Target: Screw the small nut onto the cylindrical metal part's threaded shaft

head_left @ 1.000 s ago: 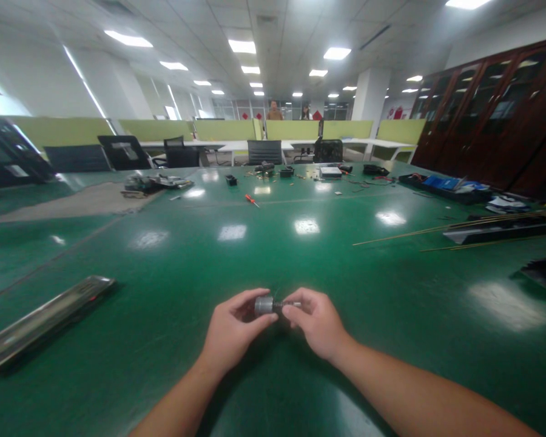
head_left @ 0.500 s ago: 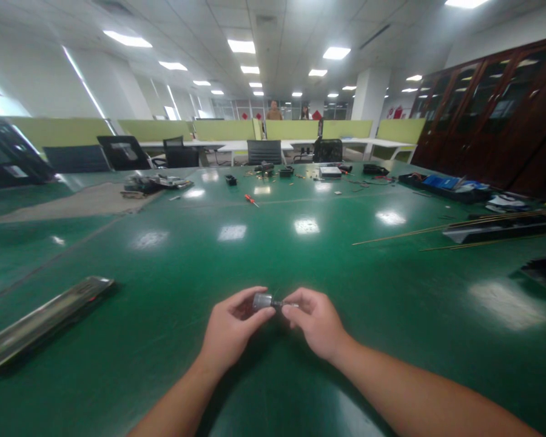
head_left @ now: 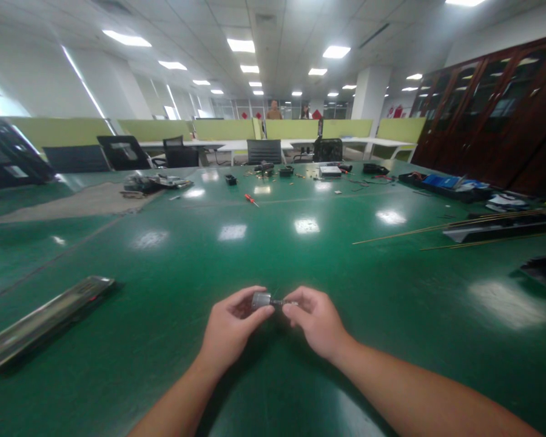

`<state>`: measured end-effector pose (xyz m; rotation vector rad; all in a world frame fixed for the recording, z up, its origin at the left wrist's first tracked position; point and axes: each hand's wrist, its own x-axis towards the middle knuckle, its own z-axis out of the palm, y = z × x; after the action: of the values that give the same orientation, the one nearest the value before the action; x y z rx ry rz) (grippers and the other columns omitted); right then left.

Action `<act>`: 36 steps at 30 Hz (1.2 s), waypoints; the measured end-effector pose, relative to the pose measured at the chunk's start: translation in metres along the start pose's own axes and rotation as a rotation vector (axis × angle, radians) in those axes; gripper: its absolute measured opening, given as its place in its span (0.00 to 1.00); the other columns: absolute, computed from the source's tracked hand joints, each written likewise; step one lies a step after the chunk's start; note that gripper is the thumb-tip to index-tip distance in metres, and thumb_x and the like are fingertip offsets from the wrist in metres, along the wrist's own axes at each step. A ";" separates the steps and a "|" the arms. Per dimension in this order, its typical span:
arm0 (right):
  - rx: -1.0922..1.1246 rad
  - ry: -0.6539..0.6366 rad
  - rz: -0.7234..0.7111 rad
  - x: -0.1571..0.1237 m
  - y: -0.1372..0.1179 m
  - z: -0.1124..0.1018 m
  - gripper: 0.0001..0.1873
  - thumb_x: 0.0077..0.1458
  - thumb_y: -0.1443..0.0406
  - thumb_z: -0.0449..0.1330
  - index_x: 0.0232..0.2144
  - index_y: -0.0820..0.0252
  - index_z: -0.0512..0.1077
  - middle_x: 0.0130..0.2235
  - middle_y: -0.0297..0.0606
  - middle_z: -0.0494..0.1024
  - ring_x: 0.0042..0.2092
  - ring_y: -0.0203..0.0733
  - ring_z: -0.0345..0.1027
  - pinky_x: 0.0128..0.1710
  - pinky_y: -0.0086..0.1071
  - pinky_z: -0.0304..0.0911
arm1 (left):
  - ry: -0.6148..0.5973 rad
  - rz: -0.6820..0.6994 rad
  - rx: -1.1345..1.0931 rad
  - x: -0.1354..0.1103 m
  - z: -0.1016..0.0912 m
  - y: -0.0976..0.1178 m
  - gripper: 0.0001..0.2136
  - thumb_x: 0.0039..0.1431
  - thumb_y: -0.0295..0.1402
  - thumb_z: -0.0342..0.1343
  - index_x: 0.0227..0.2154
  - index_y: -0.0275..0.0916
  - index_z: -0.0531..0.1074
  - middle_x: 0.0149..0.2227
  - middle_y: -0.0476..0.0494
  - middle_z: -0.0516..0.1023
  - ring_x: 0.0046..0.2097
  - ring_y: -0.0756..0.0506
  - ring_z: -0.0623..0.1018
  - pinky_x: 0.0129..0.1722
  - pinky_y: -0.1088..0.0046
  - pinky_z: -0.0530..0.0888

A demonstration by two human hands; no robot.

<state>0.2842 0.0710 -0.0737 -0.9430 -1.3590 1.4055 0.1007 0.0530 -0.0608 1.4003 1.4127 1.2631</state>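
Just above the green tabletop, a small grey metal cylinder with a thin dark shaft (head_left: 261, 300) lies sideways between my two hands. My left hand (head_left: 230, 325) is curled around the cylinder, thumb in front and fingers behind. Thumb and fingertips of my right hand (head_left: 316, 318) pinch the shaft on its right side. The shaft's far end is partly hidden by these fingers, and the exact kind of part is too small and blurred to name.
A long clear-topped case (head_left: 45, 321) lies at left. Farther off are a red screwdriver (head_left: 251, 199), scattered small parts and a black tray with blue items (head_left: 443, 183). Thin brass-coloured rods (head_left: 400, 233) stick out from the right. Two people stand beyond the partitions.
Almost nothing differs. The grey cylinder has shifted very slightly left, and both hands keep their grip on the part.
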 end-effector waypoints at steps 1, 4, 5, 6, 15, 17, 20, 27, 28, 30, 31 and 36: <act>0.000 -0.001 0.001 0.000 0.000 0.000 0.08 0.49 0.62 0.62 0.29 0.62 0.73 0.21 0.30 0.70 0.25 0.35 0.63 0.26 0.28 0.57 | 0.000 -0.003 -0.005 0.000 0.000 0.000 0.21 0.44 0.40 0.70 0.41 0.35 0.77 0.37 0.41 0.82 0.40 0.41 0.81 0.44 0.69 0.77; 0.002 -0.002 -0.002 0.000 0.000 0.000 0.07 0.49 0.62 0.62 0.29 0.62 0.73 0.22 0.31 0.70 0.25 0.35 0.63 0.26 0.28 0.57 | 0.000 -0.009 -0.015 0.000 0.000 0.000 0.22 0.44 0.40 0.70 0.42 0.35 0.77 0.37 0.41 0.82 0.40 0.41 0.81 0.44 0.70 0.77; 0.005 -0.003 -0.005 0.000 0.000 0.000 0.07 0.49 0.62 0.62 0.29 0.62 0.73 0.22 0.31 0.71 0.25 0.35 0.63 0.26 0.28 0.57 | 0.001 -0.012 -0.017 0.000 0.000 0.000 0.22 0.44 0.40 0.70 0.42 0.35 0.77 0.37 0.40 0.82 0.40 0.41 0.81 0.44 0.70 0.77; 0.008 -0.005 -0.007 0.000 0.000 0.000 0.07 0.49 0.62 0.62 0.29 0.62 0.73 0.22 0.31 0.71 0.25 0.35 0.63 0.26 0.28 0.57 | 0.002 -0.014 -0.018 0.000 0.000 0.000 0.22 0.44 0.40 0.70 0.42 0.35 0.77 0.37 0.40 0.82 0.40 0.41 0.81 0.45 0.70 0.77; 0.016 0.004 -0.002 0.001 0.004 -0.001 0.08 0.49 0.62 0.62 0.30 0.63 0.73 0.23 0.31 0.72 0.25 0.35 0.64 0.26 0.28 0.58 | 0.024 -0.040 -0.056 0.000 0.001 0.000 0.23 0.41 0.41 0.71 0.41 0.34 0.77 0.38 0.40 0.82 0.41 0.41 0.81 0.45 0.69 0.77; 0.020 0.006 -0.006 0.001 0.004 -0.001 0.08 0.49 0.62 0.62 0.30 0.63 0.73 0.23 0.31 0.72 0.25 0.35 0.64 0.27 0.28 0.58 | 0.025 -0.038 -0.059 0.000 0.000 0.001 0.23 0.41 0.40 0.71 0.41 0.34 0.77 0.38 0.40 0.82 0.41 0.41 0.81 0.46 0.69 0.77; 0.023 0.002 -0.009 0.001 0.005 -0.002 0.08 0.50 0.62 0.62 0.31 0.62 0.73 0.23 0.31 0.72 0.25 0.35 0.64 0.27 0.28 0.58 | 0.023 -0.040 -0.058 0.000 0.000 0.002 0.23 0.41 0.41 0.71 0.41 0.35 0.77 0.38 0.39 0.82 0.41 0.41 0.81 0.46 0.69 0.77; 0.042 0.015 -0.019 0.001 0.005 -0.001 0.08 0.49 0.62 0.63 0.31 0.62 0.73 0.24 0.31 0.72 0.25 0.35 0.64 0.27 0.29 0.58 | 0.027 -0.033 -0.067 0.001 0.000 -0.001 0.23 0.41 0.40 0.72 0.41 0.35 0.77 0.37 0.39 0.82 0.41 0.41 0.81 0.46 0.70 0.77; 0.047 0.016 -0.021 0.001 0.006 -0.001 0.08 0.49 0.63 0.63 0.31 0.62 0.73 0.24 0.31 0.72 0.26 0.35 0.64 0.28 0.29 0.58 | 0.032 -0.031 -0.065 0.001 0.000 0.000 0.23 0.41 0.40 0.72 0.41 0.35 0.77 0.37 0.39 0.82 0.41 0.41 0.81 0.46 0.70 0.77; 0.048 0.016 -0.022 0.001 0.007 -0.001 0.08 0.49 0.63 0.63 0.31 0.62 0.73 0.25 0.32 0.72 0.26 0.35 0.64 0.28 0.29 0.59 | 0.033 -0.029 -0.067 0.002 0.000 0.000 0.23 0.42 0.40 0.71 0.41 0.35 0.77 0.37 0.40 0.82 0.41 0.41 0.81 0.46 0.70 0.77; 0.046 0.016 -0.022 0.001 0.007 -0.001 0.08 0.49 0.63 0.63 0.32 0.62 0.73 0.25 0.32 0.72 0.27 0.35 0.64 0.29 0.30 0.59 | 0.031 -0.028 -0.069 0.002 0.000 0.001 0.23 0.42 0.40 0.71 0.40 0.35 0.77 0.37 0.40 0.82 0.40 0.41 0.81 0.45 0.71 0.77; 0.041 0.027 -0.018 0.001 0.007 -0.001 0.08 0.49 0.64 0.63 0.33 0.62 0.73 0.25 0.32 0.72 0.27 0.36 0.64 0.29 0.30 0.58 | 0.026 -0.023 -0.081 0.003 0.000 0.001 0.22 0.41 0.39 0.72 0.40 0.35 0.77 0.37 0.40 0.82 0.39 0.41 0.81 0.44 0.71 0.77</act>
<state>0.2839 0.0726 -0.0810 -0.9178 -1.3103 1.3977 0.1002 0.0558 -0.0599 1.3145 1.3757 1.3130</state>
